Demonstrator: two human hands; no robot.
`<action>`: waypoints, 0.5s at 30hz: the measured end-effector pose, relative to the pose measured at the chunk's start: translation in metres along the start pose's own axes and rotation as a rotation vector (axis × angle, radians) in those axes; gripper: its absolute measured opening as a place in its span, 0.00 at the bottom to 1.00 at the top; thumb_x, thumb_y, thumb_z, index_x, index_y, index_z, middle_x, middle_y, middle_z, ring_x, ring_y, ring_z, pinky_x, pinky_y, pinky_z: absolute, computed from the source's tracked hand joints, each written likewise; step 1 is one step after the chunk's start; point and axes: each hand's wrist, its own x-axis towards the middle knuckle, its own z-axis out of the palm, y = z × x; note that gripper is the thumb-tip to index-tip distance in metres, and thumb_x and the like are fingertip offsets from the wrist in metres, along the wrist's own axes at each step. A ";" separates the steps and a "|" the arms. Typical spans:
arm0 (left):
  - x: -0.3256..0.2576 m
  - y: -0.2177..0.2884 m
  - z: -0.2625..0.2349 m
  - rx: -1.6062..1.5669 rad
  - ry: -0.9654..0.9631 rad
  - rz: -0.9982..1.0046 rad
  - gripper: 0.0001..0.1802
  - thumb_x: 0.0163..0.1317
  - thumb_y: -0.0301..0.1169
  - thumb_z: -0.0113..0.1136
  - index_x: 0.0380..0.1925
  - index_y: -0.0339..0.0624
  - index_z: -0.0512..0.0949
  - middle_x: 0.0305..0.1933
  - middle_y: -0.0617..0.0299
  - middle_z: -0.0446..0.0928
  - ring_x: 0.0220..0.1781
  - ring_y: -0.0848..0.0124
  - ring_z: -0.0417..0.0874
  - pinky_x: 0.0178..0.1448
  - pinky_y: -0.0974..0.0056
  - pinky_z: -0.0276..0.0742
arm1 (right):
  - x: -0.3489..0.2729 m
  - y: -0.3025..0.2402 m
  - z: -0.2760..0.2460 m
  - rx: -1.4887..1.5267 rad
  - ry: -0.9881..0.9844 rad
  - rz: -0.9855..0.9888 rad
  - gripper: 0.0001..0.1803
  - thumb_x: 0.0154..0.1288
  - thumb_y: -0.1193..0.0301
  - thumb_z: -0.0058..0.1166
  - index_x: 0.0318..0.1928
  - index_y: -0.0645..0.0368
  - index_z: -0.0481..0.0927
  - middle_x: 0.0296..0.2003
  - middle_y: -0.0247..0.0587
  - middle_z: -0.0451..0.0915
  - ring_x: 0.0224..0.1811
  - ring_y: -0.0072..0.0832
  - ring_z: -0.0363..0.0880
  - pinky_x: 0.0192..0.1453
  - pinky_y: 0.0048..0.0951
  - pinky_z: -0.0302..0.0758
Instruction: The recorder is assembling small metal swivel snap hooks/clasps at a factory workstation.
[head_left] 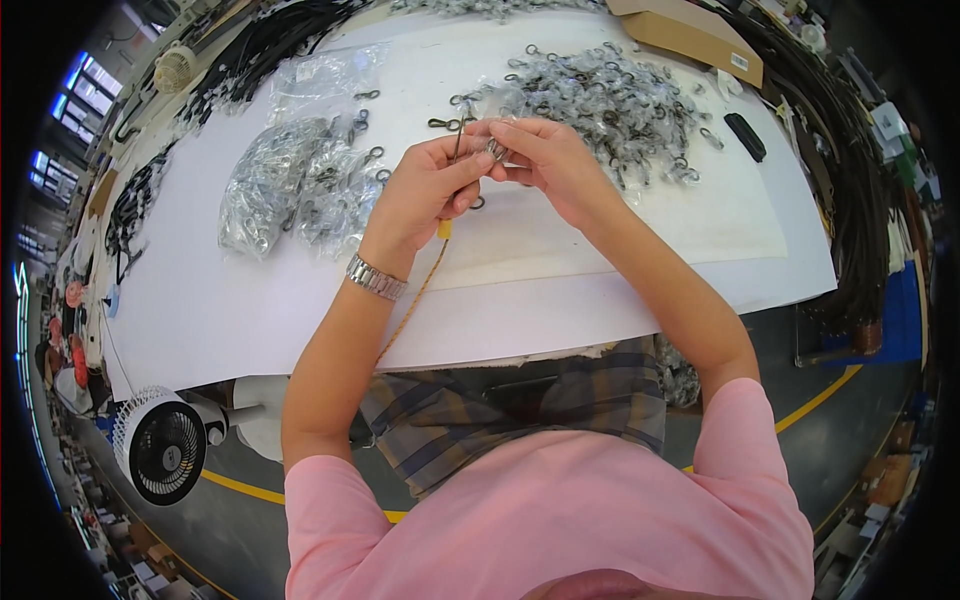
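My left hand [425,190] and my right hand [560,165] meet above the white table, fingertips pinched on a small metal snap hook [495,150]. Fingers hide part of the hook, and clear film seems to cling to it. A thin pointed metal tool [460,138] also sits in my left hand; its yellow end [445,229] pokes out below the palm, tied to a yellow cord [413,308]. Just beyond my fingers lies a dark snap hook [443,124]. Behind my right hand spreads a heap of film-wrapped metal hooks [620,110].
Left of my hands are crumpled clear plastic bags [262,195]. A cardboard box [690,32] and a black oblong object [745,137] stand at the back right. Dark straps [850,220] hang over the right edge. A fan [165,450] is at the lower left.
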 end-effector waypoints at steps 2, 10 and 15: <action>0.001 0.000 -0.003 -0.005 0.007 0.020 0.10 0.73 0.31 0.61 0.47 0.34 0.80 0.37 0.65 0.83 0.21 0.86 0.67 0.23 0.77 0.57 | -0.001 -0.001 0.000 -0.052 0.021 0.009 0.20 0.79 0.59 0.53 0.55 0.64 0.84 0.37 0.30 0.84 0.34 0.18 0.79 0.50 0.24 0.79; -0.003 0.010 -0.004 0.015 0.025 0.024 0.11 0.72 0.29 0.62 0.50 0.35 0.80 0.39 0.64 0.84 0.21 0.86 0.66 0.23 0.79 0.56 | -0.001 -0.007 -0.005 0.143 0.170 -0.015 0.15 0.77 0.61 0.57 0.48 0.60 0.87 0.45 0.36 0.88 0.46 0.23 0.86 0.58 0.27 0.79; 0.000 0.011 0.003 0.010 0.182 0.113 0.11 0.72 0.32 0.63 0.47 0.35 0.82 0.33 0.69 0.80 0.21 0.87 0.63 0.22 0.78 0.54 | -0.001 -0.004 -0.005 0.158 0.224 0.004 0.18 0.78 0.59 0.56 0.51 0.62 0.84 0.49 0.38 0.88 0.50 0.24 0.86 0.60 0.28 0.79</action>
